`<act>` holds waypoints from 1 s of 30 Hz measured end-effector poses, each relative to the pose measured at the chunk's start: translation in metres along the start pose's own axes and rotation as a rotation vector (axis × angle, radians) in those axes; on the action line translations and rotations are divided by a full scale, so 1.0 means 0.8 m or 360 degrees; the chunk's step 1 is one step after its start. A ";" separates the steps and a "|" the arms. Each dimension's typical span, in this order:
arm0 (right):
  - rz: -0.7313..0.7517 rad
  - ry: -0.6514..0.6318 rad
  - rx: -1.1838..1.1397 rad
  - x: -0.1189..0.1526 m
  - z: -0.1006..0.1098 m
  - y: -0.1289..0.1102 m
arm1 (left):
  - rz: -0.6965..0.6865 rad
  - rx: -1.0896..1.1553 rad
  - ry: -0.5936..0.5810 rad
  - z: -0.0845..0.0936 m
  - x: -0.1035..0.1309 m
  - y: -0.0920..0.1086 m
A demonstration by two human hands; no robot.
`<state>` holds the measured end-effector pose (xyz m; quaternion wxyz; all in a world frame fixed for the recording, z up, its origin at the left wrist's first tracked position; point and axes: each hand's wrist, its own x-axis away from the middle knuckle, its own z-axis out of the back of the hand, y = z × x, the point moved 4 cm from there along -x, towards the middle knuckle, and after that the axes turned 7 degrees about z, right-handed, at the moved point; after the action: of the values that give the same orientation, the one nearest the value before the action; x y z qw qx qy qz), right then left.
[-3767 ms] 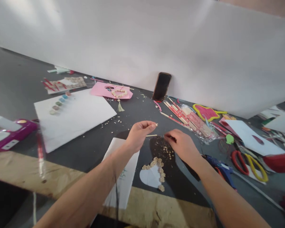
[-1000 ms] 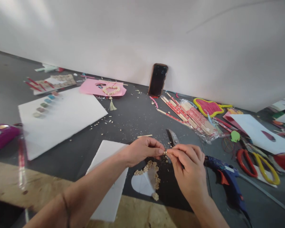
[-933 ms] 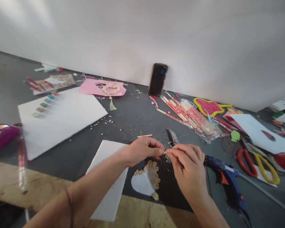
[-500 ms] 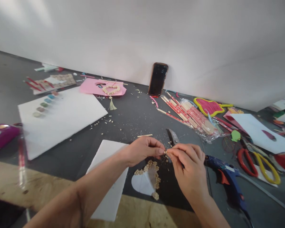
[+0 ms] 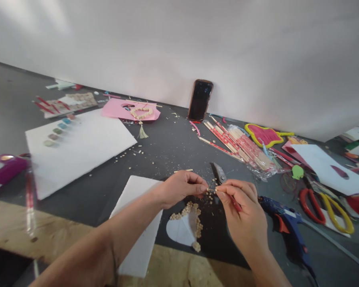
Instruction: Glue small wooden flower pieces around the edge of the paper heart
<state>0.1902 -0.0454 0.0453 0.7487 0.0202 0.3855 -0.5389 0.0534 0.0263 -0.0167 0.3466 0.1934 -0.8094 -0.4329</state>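
Note:
My left hand [image 5: 184, 188] pinches a tiny pale piece at its fingertips, too small to name. Facing it, my right hand [image 5: 242, 203] is closed on a thin stick [image 5: 237, 205] whose red part shows below the fingers; its tip points toward the left fingertips. Below both hands lies a white heart-shaped paper [image 5: 181, 230], with small wooden beads [image 5: 198, 227] along its top and right edges. Loose pale bits are scattered under the fingertips. Pliers or cutters [image 5: 218, 173] lie just behind my right hand.
A phone [image 5: 200, 99] leans on the back wall. Red-and-wood sticks [image 5: 227, 139] lie behind the hands. On the right are a blue glue gun [image 5: 290, 223] and scissors [image 5: 335, 215]. White sheets [image 5: 92, 147] and pink paper [image 5: 113, 109] lie left.
My right hand has moved slightly right, opening a small gap between the fingertips. The red part of the stick now shows under its fingers.

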 end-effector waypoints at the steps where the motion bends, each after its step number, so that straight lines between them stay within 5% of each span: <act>1: -0.0004 -0.0001 -0.0003 -0.001 0.000 0.000 | 0.0003 0.0004 -0.0002 0.000 0.000 0.000; 30: 0.0013 -0.0057 0.0075 0.003 -0.011 -0.001 | -0.0015 0.0073 -0.0050 -0.004 0.000 0.003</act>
<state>0.1854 -0.0434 0.0382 0.7571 0.0297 0.3590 -0.5451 0.0557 0.0252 -0.0135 0.3272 0.1983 -0.8235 -0.4188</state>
